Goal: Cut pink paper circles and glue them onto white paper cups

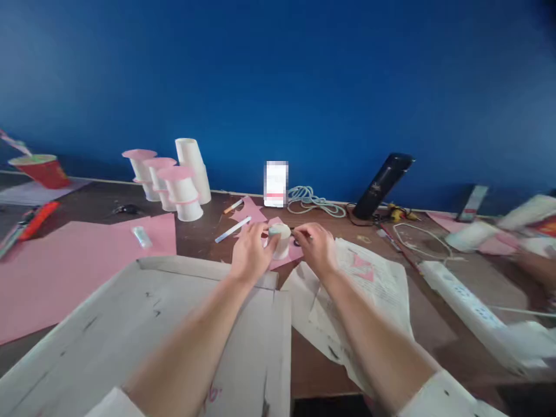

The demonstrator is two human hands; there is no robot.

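Note:
A white paper cup [282, 246] stands upside down between my hands on a scrap of pink paper [284, 262]. My left hand [251, 250] is closed on the cup's left side, fingertips at its upper edge. To the cup's right, my right hand [318, 246] has its thumb and fingers pinched together near the upper edge. Something small and dark shows at those fingertips, too small to name. Left of my left hand lie a capped blue-and-white stick-like pen [233, 229] and an orange-and-white one [233, 206].
Paper cups with pink discs [178, 172] and a cup stack [195, 171] stand at the back left. A white box lid [174, 313] and pink sheet [87, 255] lie in front. A lit phone [275, 184], black bottle [382, 185] and power strip [460, 301] are farther right.

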